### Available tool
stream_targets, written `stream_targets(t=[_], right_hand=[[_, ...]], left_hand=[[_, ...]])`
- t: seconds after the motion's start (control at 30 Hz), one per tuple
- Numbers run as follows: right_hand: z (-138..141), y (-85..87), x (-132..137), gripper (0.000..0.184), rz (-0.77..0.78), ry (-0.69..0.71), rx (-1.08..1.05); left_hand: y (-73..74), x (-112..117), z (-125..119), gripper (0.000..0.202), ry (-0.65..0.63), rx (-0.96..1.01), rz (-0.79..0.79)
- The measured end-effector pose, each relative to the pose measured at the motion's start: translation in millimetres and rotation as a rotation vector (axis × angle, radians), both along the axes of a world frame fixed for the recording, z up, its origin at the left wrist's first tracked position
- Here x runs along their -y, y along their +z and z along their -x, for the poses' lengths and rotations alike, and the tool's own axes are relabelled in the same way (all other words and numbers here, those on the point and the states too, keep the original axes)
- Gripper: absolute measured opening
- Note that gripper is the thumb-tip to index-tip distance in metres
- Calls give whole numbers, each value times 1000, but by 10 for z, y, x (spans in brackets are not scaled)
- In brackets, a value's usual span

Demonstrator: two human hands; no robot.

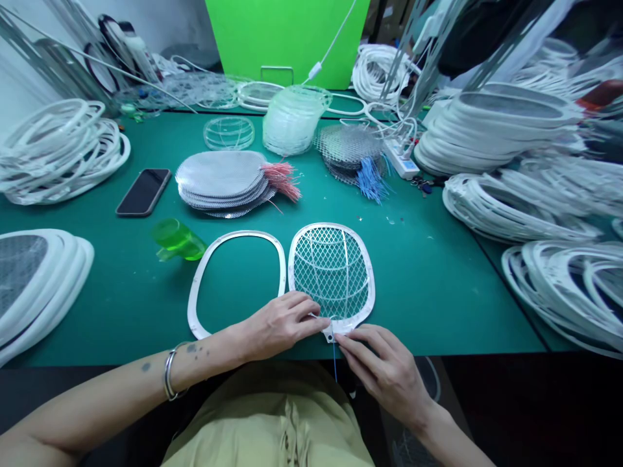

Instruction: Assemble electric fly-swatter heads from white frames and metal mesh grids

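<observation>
No txt legible anywhere in view. Wht meshed frame (370,280): tiny specks on rim, can't be read as chars. Phone (143,192): scrn dark, no readable nos. Pwr strip (403,163): face too sm. for any lettering to be made out. Wht bottle-like item (139,53), back L: blurred, any label unreadable. Grn panel (287,39): plain.
</observation>
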State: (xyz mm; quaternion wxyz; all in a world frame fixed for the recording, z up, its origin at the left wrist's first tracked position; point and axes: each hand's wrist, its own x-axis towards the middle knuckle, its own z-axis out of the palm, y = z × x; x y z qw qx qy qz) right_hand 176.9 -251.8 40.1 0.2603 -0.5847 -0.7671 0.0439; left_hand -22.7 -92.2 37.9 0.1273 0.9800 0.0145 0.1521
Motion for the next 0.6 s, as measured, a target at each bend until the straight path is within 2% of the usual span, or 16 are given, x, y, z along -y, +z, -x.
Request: stream_targets(t=[0.27, 0.6], right_hand=[[-11, 19, -32, 28, 15, -9, -20], [-38, -2, -31, 28, 39, 9, -35]], left_hand=[[-88, 24, -14, 31, 15, 5, 19], [20, -54, -66, 29, -65, 35, 12]])
